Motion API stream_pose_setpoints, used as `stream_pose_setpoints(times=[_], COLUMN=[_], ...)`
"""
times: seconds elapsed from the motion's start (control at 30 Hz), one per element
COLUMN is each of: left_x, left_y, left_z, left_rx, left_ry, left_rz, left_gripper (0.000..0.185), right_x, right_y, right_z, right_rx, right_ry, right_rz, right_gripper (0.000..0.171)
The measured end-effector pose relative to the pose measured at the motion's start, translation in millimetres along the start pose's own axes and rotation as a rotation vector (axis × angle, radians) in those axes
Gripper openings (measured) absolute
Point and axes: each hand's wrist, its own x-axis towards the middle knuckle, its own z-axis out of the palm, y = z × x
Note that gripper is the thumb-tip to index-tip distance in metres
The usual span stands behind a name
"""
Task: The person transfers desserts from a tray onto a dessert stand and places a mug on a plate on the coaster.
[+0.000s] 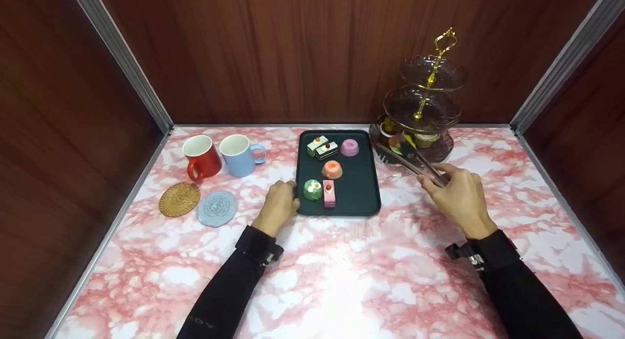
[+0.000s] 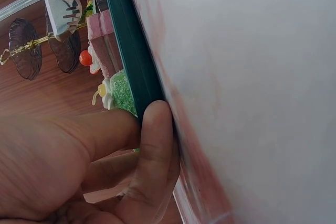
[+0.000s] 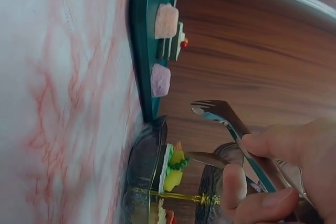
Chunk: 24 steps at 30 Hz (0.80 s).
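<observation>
Nearest, two black-sleeved forearms stretched over a pink-and-white marbled tabletop (image 1: 342,280). Left hand (image 1: 279,204) resting at the near-left corner of a dark green tray (image 1: 364,190), fingers curled against its rim, thumb pressed on the edge in the left wrist view. Right hand (image 1: 459,192) to the right of the tray, pinching metal tongs (image 1: 415,160) between thumb and fingers, tong arms a little apart, tips reaching toward the bottom plate of a three-tier glass stand (image 1: 425,109) with a gold post.

On the tray: green dome cake (image 1: 312,189) and pink slice (image 1: 329,193) nearest, orange cake (image 1: 332,169) mid-tray, two layered slices (image 1: 322,147) and a purple cake (image 1: 349,147) at the far end.

Left of the tray: woven coaster (image 1: 179,199), grey coaster (image 1: 217,208), then red mug (image 1: 201,157) and blue mug (image 1: 239,155) behind. Small cakes on the stand's lowest plate.

Dark wood-grain walls on three sides, metal strips at the corners.
</observation>
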Motion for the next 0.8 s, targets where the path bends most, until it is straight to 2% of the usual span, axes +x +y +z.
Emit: stream_pose_setpoints(times=[0.8], left_x=[1.6], left_y=[-1.2], left_z=[0.4], left_rx=[-0.015], left_ry=[0.005], left_rz=[0.018], left_gripper=[0.037], right_x=[-5], right_y=[-24], right_z=[23], right_rx=[0.106], right_ry=[-0.040], right_rz=[-0.116], right_gripper=[0.043])
